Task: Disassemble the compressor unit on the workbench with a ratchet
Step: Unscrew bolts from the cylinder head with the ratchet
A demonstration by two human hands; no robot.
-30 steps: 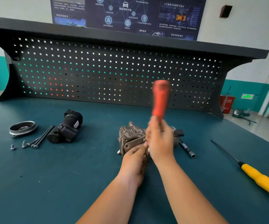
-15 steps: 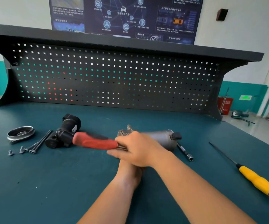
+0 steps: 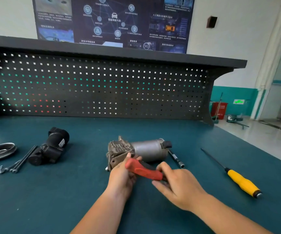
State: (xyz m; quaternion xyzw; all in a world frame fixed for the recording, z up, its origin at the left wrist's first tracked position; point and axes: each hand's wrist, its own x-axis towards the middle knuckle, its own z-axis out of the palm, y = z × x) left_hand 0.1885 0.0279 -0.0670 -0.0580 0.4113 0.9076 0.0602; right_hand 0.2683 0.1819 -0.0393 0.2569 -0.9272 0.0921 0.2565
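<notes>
Risks a slip first of all: holds the ratchet (image 3: 143, 168) in the right hand (image 3: 180, 186) only by its right end, thumb above and fingers curled beneath, the red handle pointing left and far towards the compressor (image 3: 146, 149). Shows no head or socket, both hidden under that hand; cannot tell of any seating on a fastener. With the head only half on, could round a bolt or jump off under load and drive the knuckles into the cast bracket. Could also let the compressor roll, lying on its round side on the workbench (image 3: 68, 200) with no clamp but the left hand (image 3: 121, 178); under a hard pull, would likely turn the whole body rather than the bolt. Could knock the extension bar (image 3: 176, 158), lying just right of the compressor and partly behind it. Could scatter the loose bolts (image 3: 25, 157) at far left in any wide sweep, though well apart from both hands.

Grasps the compressor's near-left bracket with the left hand, thumb on the plate, fingers mostly hidden behind the red handle; cannot vouch for the firmness of that hold. Has the compressor just beyond both hands at mid-bench, bracket end left and touching the left hand, grey cylinder running right. Crosses the handle over the near edge of the bracket, tip against the left hand. Places the right hand near and right of the compressor, not touching it as far as shows. Leaves the screwdriver (image 3: 242, 183) well to the right, untouched.
</notes>
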